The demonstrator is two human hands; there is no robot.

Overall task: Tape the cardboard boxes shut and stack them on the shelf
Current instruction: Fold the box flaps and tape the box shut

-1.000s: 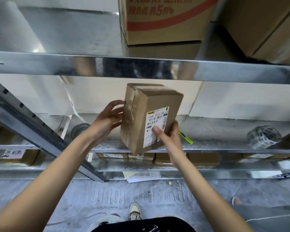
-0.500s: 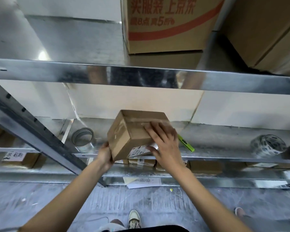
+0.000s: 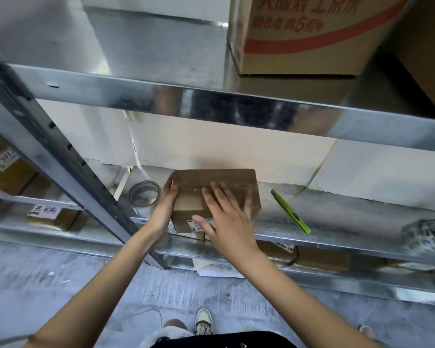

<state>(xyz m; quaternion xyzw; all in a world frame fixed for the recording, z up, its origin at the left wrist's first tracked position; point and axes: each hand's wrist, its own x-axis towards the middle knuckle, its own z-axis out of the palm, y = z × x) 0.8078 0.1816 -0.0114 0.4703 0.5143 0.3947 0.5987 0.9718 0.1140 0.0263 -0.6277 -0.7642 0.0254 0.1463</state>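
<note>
Resting on the shelf [image 3: 337, 212], the box [image 3: 211, 182] sits under flat, spread hands: left hand [image 3: 165, 208], right hand [image 3: 226, 219].

The person is wearing no sleeves, both forearms bare; a black garment [image 3: 221, 341] and a pale laced sneaker [image 3: 203, 321] are showing below.

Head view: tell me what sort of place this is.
Most likely a parcel storeroom or small warehouse. Galvanised metal shelving holds labelled cardboard boxes, a roll of clear packing tape and a green utility knife lie on the shelf, and the floor is bare concrete.
</note>
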